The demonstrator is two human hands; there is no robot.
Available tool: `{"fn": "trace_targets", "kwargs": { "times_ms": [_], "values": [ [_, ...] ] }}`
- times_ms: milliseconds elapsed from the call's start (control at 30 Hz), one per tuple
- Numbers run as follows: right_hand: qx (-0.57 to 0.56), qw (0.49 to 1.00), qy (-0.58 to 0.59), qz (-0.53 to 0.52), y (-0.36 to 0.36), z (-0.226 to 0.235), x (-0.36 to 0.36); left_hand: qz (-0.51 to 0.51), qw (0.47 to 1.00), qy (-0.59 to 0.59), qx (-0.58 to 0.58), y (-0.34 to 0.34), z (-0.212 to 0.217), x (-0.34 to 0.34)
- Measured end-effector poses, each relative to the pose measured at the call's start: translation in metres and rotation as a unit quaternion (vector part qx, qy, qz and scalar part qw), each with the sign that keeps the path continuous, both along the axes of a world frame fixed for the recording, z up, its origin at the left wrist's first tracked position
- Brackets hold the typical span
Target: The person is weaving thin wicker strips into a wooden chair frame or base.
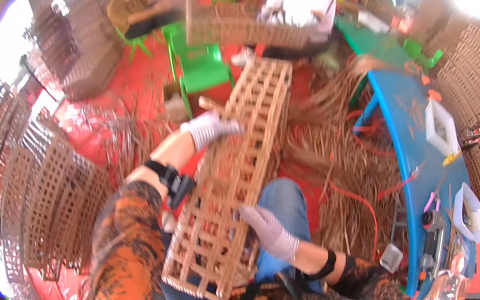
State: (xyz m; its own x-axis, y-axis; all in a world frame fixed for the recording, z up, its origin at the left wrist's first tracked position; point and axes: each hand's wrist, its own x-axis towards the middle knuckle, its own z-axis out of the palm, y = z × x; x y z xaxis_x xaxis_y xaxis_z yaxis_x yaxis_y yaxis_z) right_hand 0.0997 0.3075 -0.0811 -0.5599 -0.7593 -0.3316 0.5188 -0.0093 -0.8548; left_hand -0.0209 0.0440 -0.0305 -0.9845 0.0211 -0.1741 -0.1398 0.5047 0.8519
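The head view shows two gloved hands and one wicker frame (249, 168) between them. The frame slants up and rightward from the lap, its near end over the legs (282, 202). The right hand (269, 230) grasps its right side, nearer the low end. The left hand (212, 129) lies farther up at its left side, fingers pointing inward across it; whether they close on it cannot be told. Most of the frame's length thus lies between and beyond the hands.

At least four green chairs (205, 71) show, the nearest beyond the left hand. At least three other people sit farther off, one in a white top (300, 1) behind a second frame (247, 30). One blue table (412, 146) stands at right, bearing two white trays (434, 132). Stacked wicker panels (46, 204) line both sides; loose strips (345, 190) cover the floor beside the table.
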Motion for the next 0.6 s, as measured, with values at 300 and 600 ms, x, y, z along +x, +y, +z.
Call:
{"fn": "trace_targets", "kwargs": {
  "times_ms": [300,600],
  "values": [
    [-0.042,0.998,-0.028,0.035,-0.008,0.007,-0.004,0.024,0.975,-0.078,-0.208,-0.001,0.038,0.031],
    [-0.053,0.997,-0.041,-0.037,-0.007,0.009,-0.001,0.007,0.978,-0.009,-0.208,-0.017,0.044,0.253]
  ]
}}
